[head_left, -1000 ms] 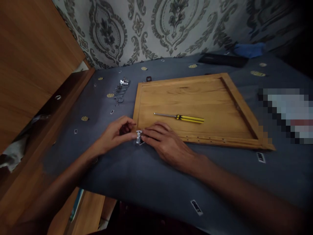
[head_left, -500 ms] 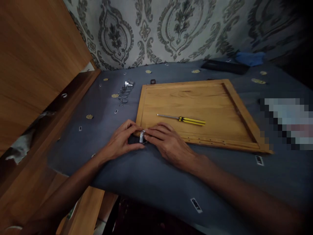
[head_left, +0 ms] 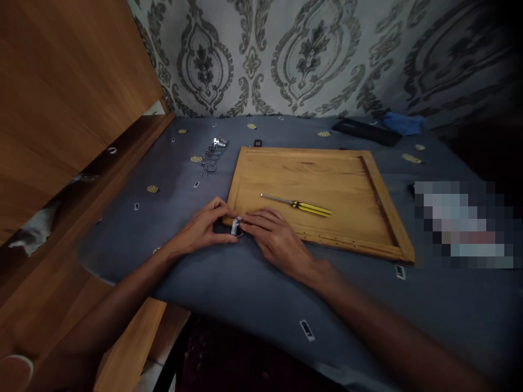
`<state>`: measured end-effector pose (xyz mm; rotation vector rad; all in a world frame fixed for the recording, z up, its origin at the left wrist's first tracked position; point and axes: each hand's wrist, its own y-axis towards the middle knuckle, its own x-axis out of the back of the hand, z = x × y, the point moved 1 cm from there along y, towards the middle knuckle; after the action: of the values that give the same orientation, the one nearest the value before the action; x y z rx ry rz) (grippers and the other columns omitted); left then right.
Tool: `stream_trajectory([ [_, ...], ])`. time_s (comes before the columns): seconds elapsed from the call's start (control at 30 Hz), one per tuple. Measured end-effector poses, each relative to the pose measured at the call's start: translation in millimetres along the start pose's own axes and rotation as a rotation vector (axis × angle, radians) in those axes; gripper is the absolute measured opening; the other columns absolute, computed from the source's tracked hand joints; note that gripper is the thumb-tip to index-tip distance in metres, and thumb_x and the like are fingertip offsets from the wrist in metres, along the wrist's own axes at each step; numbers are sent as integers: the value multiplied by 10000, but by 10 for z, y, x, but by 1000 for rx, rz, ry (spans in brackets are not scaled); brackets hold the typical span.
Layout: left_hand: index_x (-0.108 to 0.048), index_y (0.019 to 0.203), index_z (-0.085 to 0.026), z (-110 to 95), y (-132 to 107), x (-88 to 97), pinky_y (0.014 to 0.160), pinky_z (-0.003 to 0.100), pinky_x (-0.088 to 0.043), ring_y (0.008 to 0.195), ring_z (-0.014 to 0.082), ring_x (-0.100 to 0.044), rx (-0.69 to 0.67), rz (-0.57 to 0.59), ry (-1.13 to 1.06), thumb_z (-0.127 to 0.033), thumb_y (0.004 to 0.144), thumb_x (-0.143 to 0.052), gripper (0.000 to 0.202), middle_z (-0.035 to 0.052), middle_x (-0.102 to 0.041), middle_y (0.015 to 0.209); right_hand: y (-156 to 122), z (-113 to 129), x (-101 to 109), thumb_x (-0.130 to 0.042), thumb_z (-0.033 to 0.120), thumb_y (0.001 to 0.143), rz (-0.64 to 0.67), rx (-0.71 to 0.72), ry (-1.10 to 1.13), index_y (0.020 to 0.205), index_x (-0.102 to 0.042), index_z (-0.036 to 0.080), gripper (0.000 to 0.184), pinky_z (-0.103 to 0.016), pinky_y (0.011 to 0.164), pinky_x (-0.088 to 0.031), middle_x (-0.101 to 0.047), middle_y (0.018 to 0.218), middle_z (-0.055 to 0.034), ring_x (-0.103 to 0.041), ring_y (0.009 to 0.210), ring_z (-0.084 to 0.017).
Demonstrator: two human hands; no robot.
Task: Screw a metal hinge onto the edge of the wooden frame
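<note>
A framed wooden cabinet door (head_left: 322,171) lies on the cloth-covered surface. At its near left corner is a small silvery metal hinge (head_left: 235,225). My left hand (head_left: 203,227) grips it from the left, with fingers on the wood above and the thumb by its lower end. From the right, my right hand (head_left: 280,238) has its fingertips closed together on the hinge; part of it is hidden by them. A screwdriver (head_left: 312,208) with a yellow and black handle rests on the door, its tip pointing left.
More metal hardware (head_left: 219,144) and small screws lie on the dark grey patterned cloth (head_left: 171,163) at the back left. A black case (head_left: 368,132) and a blue cloth (head_left: 404,123) are at the back right. A tall wooden panel (head_left: 73,65) stands on the left.
The camera view has shifted a little. My left thumb has come in closer to the hinge's lower end. Both hands stay at the same corner, and the screwdriver still lies on the door.
</note>
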<state>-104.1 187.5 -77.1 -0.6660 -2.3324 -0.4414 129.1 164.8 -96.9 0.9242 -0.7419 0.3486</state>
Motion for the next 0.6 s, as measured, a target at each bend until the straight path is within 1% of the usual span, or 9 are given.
stream_trajectory([
  [0.07,-685,1167,-199,10,0,0,922,350,-486,1062,232,-561,12,5,-11,-586,826,-803,529,69,-574,1129,-1,0,13,-493,81,981,-28,-50,23,1204,-724,201,342,-519,1016,-558,-769,1212,-116,-704,1152,-260],
  [0.13,-683,1168,-207,12,2,4,916,351,-487,1051,229,-557,20,9,-24,-582,819,-809,528,67,-573,1133,27,6,34,-492,94,987,-46,-113,27,1220,-706,200,333,-500,976,-571,-760,1190,-124,-700,1127,-261],
  [0.23,-683,1169,-212,3,10,14,913,350,-483,1041,227,-543,17,8,-26,-591,819,-805,530,62,-566,1116,126,10,71,-556,153,999,-22,-176,41,1098,-711,178,186,-401,831,-577,-744,1007,-104,-685,944,-237],
  [0.27,-684,1169,-212,-1,13,17,913,347,-478,1042,227,-539,15,10,-21,-597,827,-796,527,60,-562,1105,165,8,78,-582,162,995,-5,-186,45,1051,-709,175,139,-368,791,-562,-725,945,-86,-668,890,-223],
  [0.33,-685,1172,-210,-14,18,23,902,337,-467,1034,225,-531,4,19,-7,-609,844,-777,525,53,-550,1070,236,-3,78,-627,149,975,22,-197,53,1001,-699,171,80,-325,753,-526,-688,885,-59,-635,838,-203],
  [0.47,-687,1161,-204,-37,28,28,882,324,-458,1003,218,-524,-27,25,2,-629,864,-751,523,52,-550,1047,283,-24,15,-654,114,942,49,-212,70,950,-674,171,61,-316,768,-497,-648,891,-48,-600,862,-202],
  [0.6,-688,1175,-216,-33,27,29,884,328,-468,1021,227,-538,5,27,20,-638,849,-762,538,57,-565,1065,227,-28,-44,-623,120,956,45,-233,88,997,-655,182,81,-341,806,-505,-625,970,-66,-591,939,-221],
])
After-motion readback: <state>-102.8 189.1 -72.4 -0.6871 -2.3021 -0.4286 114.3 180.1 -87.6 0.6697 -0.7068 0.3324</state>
